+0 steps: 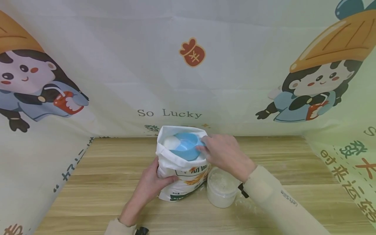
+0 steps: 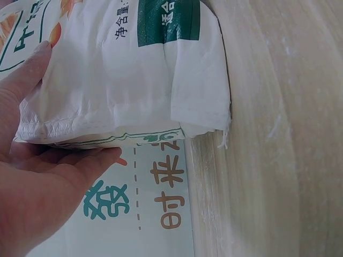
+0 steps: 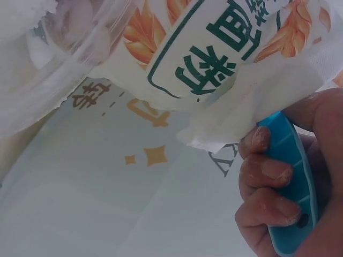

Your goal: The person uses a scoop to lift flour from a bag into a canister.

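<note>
A white flour bag (image 1: 192, 181) with green lettering and wheat drawings stands upright, its top folded outward. White flour (image 1: 171, 142) shows inside the mouth. My left hand (image 1: 151, 181) grips the bag's left side, thumb across the front and fingers behind, as the left wrist view also shows. In the bag's mouth sits a blue scoop (image 1: 188, 148), tilted, its bowl partly inside. My right hand (image 1: 224, 151) holds the scoop by its handle (image 3: 295, 182), fingers curled round it at the bag's right rim.
Close to the bag's right, below my right wrist, stands a clear round tub (image 1: 221, 194) with white powder in it. White dust (image 1: 249, 205) lies on the wooden tabletop (image 1: 117, 163) beside the tub. A printed cloth (image 1: 235, 98) hangs behind and at both sides.
</note>
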`<state>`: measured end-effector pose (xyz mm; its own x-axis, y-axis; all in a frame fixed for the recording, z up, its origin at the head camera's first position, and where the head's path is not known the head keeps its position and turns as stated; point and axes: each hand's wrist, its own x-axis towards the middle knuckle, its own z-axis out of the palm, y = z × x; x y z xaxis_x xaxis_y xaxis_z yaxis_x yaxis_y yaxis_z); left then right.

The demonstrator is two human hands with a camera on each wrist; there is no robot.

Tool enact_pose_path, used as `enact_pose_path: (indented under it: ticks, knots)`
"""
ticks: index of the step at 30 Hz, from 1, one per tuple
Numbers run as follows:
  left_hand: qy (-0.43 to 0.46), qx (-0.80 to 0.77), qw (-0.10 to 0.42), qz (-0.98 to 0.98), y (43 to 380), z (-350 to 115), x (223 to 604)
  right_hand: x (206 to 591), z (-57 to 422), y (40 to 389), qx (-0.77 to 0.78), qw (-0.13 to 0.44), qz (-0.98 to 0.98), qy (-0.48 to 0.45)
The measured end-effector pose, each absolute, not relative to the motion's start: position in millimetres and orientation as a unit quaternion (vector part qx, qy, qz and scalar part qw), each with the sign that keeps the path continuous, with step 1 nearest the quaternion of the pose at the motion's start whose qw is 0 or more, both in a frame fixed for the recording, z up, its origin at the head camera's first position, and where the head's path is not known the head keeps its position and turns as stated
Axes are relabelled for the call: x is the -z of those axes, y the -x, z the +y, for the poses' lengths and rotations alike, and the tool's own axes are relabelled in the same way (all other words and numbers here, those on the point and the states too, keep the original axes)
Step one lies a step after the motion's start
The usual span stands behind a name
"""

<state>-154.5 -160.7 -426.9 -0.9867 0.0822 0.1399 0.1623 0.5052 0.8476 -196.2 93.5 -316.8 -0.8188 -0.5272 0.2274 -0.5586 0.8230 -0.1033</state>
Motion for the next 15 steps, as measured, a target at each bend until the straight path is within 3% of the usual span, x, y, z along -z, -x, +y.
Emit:
enact_pose_path:
  ticks: [15]
  knots:
    - [0.072, 0.489, 0.039, -0.868, 155, -161, 427, 320, 105, 192, -0.163, 0.115, -0.933, -0.301]
